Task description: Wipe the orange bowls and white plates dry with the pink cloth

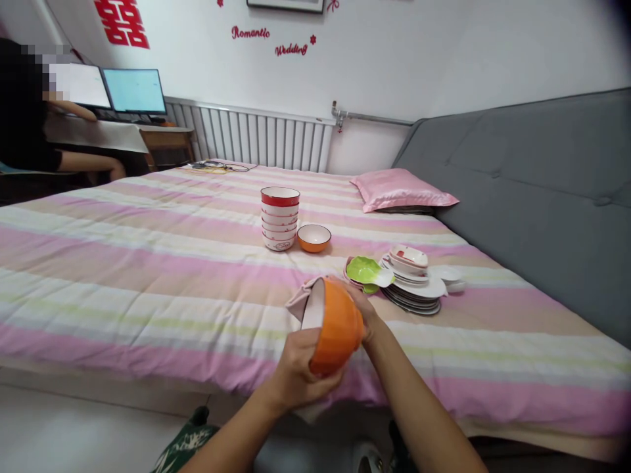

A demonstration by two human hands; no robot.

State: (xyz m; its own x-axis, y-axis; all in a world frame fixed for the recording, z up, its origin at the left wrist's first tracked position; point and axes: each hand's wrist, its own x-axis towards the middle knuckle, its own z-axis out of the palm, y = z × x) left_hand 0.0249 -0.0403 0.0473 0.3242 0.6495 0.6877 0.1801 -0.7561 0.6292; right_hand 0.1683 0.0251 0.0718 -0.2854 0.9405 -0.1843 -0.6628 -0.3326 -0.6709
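Note:
An orange bowl (340, 328) with a white inside is tipped on its side above the near edge of the bed. My left hand (303, 368) grips its lower rim, thumb and fingers closed around the wall. At the bowl's far side is my right hand (365, 309), pressing a pale pink cloth (298, 302) over the rim; the bowl hides most of its fingers. Beyond, a second orange bowl (314, 239) rests upright beside a stack of white bowls (279, 223), the top one with a red band.
Right of the bowl lie green leaf-shaped dishes (365, 270) and a pile of plates (414, 289) topped by small dishes. A pink pillow (401, 189) sits near the grey headboard (522, 157). Cables (217, 167) lie at the bed's far edge. A person (24, 125) sits at a desk with monitors.

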